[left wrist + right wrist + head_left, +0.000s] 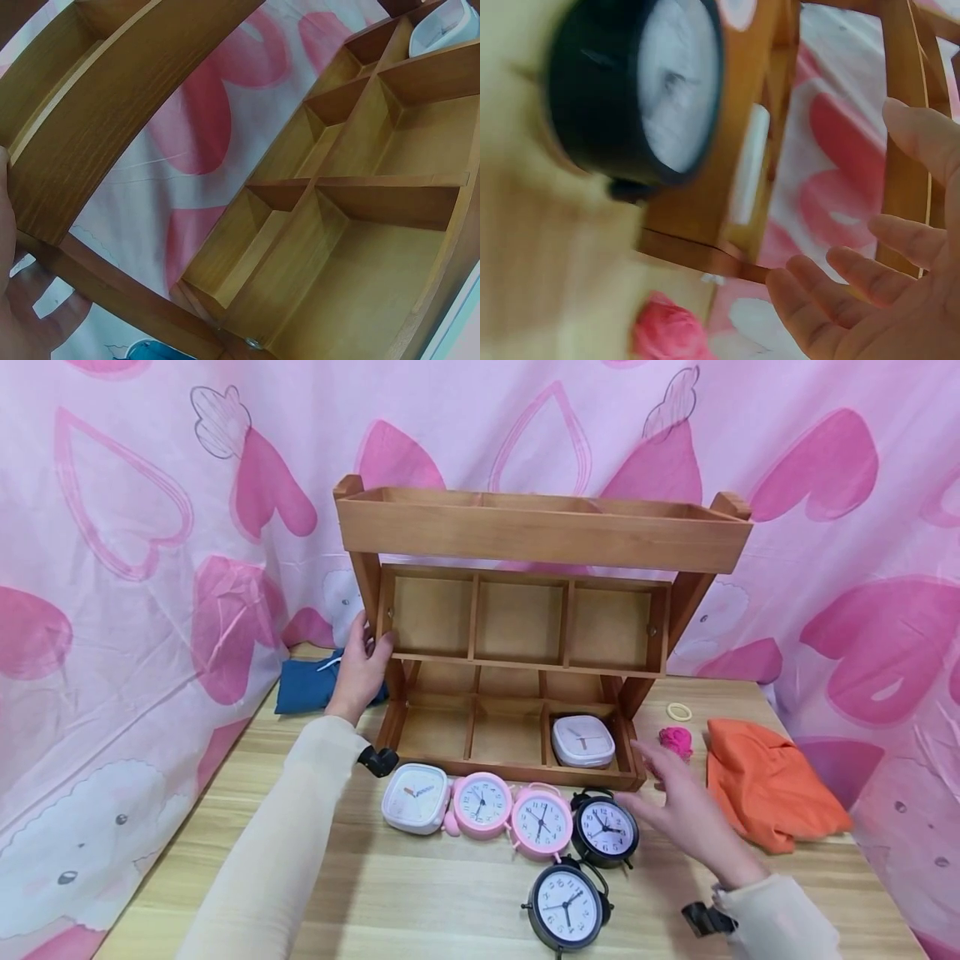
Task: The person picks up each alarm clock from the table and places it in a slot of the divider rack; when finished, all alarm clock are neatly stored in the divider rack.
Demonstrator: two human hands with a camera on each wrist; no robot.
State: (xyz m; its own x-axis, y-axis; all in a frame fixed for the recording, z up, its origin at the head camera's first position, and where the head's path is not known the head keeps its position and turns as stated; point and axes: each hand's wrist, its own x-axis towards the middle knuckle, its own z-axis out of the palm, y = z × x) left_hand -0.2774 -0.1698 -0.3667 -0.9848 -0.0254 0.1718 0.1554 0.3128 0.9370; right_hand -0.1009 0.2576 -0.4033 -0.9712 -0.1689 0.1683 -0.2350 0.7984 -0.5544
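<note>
A three-tier wooden shelf with divided trays stands in the middle. At its left side my left hand grips the frame by the middle tray; the left wrist view shows fingers behind the post. My right hand hovers by the shelf's lower right end with fingers extended and nothing in it. Just left of it stands a black alarm clock. A white square clock sits in the bottom tray's right compartment. Before the shelf are another white clock, a pink clock and a second pink clock.
Nearest the front lies another black alarm clock. On the right are an orange cloth, a pink yarn ball and a yellow ring. A blue cloth lies behind my left hand. Heart-patterned curtains surround the table.
</note>
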